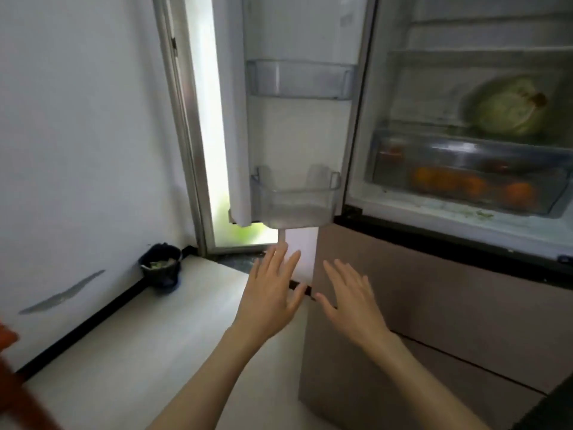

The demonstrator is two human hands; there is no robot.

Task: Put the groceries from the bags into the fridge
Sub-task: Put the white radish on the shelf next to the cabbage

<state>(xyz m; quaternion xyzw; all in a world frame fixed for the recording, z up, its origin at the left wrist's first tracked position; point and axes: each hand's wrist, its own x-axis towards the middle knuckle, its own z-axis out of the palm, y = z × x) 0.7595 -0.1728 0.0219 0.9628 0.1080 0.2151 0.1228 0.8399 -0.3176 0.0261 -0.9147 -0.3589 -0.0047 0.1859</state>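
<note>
Both your hands were empty, fingers spread flat, palms down. Left hand (pixel 270 297) and right hand (pixel 352 301) hung side by side, just apart, in front of the fridge (pixel 434 305), at the left edge of its lower brown drawer front. Grip on each: apart, holding nothing.

Fridge door (pixel 297 119) stood open to the left. Its two clear door bins, upper (pixel 300 79) and lower (pixel 294 200), looked bare.

Inside the fridge: a cabbage (pixel 508 107) lay on the shelf above the clear crisper drawer (pixel 465 172), toward the shelf's right side. Several oranges (pixel 517 193) sat in that drawer; something reddish at its left end, too blurred to name.

No bags in view. A small dark bin (pixel 161 266) sat on the floor against the wall, left of the door.
</note>
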